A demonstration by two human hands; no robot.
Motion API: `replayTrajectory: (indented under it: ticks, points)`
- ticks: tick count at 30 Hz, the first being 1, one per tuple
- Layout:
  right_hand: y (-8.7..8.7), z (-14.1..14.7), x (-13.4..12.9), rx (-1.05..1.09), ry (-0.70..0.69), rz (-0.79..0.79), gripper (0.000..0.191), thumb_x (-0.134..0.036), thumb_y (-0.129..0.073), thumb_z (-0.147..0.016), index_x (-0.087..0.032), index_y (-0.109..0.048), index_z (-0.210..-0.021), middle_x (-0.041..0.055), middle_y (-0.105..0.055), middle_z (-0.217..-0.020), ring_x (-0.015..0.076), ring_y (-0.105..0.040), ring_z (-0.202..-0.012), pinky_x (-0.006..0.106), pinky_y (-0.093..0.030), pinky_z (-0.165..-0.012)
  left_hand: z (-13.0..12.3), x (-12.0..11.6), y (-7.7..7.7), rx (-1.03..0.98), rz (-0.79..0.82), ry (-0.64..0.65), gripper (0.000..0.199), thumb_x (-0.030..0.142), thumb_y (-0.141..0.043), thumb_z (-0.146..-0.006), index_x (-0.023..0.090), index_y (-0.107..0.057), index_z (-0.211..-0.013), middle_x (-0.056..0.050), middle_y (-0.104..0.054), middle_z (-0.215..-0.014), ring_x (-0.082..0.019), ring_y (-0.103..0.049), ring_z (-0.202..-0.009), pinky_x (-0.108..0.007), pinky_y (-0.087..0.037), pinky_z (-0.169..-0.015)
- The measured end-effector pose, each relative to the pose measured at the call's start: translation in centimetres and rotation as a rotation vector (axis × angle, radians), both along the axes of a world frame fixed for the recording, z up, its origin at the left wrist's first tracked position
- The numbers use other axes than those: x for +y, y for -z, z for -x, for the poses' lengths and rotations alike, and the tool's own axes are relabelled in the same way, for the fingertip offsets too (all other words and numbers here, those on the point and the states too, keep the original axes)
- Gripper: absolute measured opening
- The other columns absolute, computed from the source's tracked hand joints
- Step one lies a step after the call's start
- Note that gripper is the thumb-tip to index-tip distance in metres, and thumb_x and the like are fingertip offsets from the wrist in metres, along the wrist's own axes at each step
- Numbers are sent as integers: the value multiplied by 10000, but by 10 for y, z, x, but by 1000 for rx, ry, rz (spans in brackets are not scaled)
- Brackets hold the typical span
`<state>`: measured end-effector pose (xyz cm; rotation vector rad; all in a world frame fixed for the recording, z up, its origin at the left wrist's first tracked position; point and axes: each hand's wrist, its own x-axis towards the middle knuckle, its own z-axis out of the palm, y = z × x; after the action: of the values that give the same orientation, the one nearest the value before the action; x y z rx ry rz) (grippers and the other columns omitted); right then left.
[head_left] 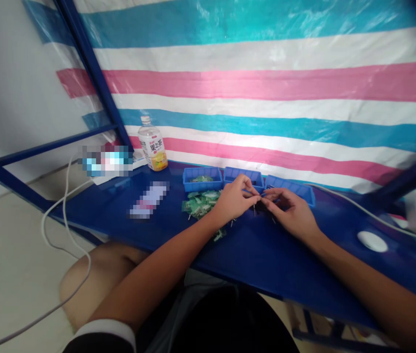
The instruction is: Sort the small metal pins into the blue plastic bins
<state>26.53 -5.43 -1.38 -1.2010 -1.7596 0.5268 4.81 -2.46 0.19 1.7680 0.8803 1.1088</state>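
Together, our left hand (235,200) and right hand (292,212) pinch a tiny, indistinct piece (261,196) between their fingers, over the flat dark-blue desk (266,267), right of a heap of thin green pieces (199,205), near three blue plastic bins (202,187).

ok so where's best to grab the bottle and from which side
Probably around the labelled body of the bottle, with the left hand from the near right: it stands upright, its body offers far more to wrap than the narrow cap, and the sheet is behind it.
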Motion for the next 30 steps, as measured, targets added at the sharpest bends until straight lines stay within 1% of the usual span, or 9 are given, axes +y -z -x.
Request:
replayTrajectory:
  ticks: [6,10,16,18,21,23,26,28,30]
  points:
    - [0,-2,0,-47,-48,14,304,-539,-687,-993,-255,-787,-1039,73,-795,-999,245,-743,-836,377,-615,-712,1,1,-1,6,-107,-1,315,96,-770,-879,208,-541,-1064,-75,-804,-1040,-187,-786,-949,-350,-635,-903]
    - [2,-1,1,-47,-69,13,282,-522,-698,-987,-252,-772,-1024,72,-790,-998,244,-742,-844,390,-618,-749,1,2,-2,42,-127,37,341,69,-732,-885,195,-602,-1175,-71,-811,-1058,-178,-778,-945,-352,-637,-929]
    - [4,1,1,-52,-34,51,188,-421,-746,-932,-242,-701,-972,49,-760,-913,195,-693,-714,326,-563,-634,-2,4,3,41,-131,69,489,48,-722,-870,175,-620,-1331,-81,-819,-1073,-177,-785,-948,-347,-639,-950]
    - [2,3,0,-30,-35,25,189,-383,-738,-920,-242,-672,-1029,43,-735,-897,191,-681,-720,317,-560,-634,-2,3,3,22,-124,74,527,76,-741,-876,175,-609,-1376,-102,-811,-1132,-181,-788,-950,-337,-642,-923]
    - [-2,3,-1,6,-76,-28,344,-336,-683,-939,-243,-632,-1266,34,-692,-915,198,-677,-762,333,-584,-688,-1,1,-2,49,-132,28,504,169,-762,-904,186,-621,-1388,-117,-795,-1207,-185,-787,-911,-323,-641,-856]
    - [-4,2,-2,-23,-76,-46,398,-304,-650,-950,-249,-634,-1343,32,-675,-918,197,-668,-756,336,-585,-688,0,-1,-6,111,-139,10,415,233,-743,-942,182,-665,-1347,-95,-819,-1106,-189,-785,-882,-318,-632,-849]
    - [-6,0,-4,-52,-1,-39,331,-296,-653,-952,-251,-694,-1278,38,-696,-903,194,-670,-719,325,-575,-638,1,-5,-10,192,-92,69,323,311,-661,-1018,153,-717,-1294,-70,-833,-921,-184,-783,-763,-300,-625,-789]
    - [-5,-1,-5,-46,59,-25,271,-329,-684,-952,-246,-710,-1209,42,-724,-890,196,-680,-691,319,-565,-601,1,-6,-10,215,-59,109,338,314,-620,-1041,128,-728,-1302,-74,-834,-881,-179,-778,-692,-290,-624,-741]
    - [-3,-1,-5,-64,91,-27,214,-370,-714,-950,-245,-727,-1123,49,-751,-907,199,-690,-689,321,-561,-591,1,-7,-9,222,-72,115,340,279,-608,-1039,119,-740,-1309,-83,-842,-915,-186,-794,-719,-292,-632,-754]
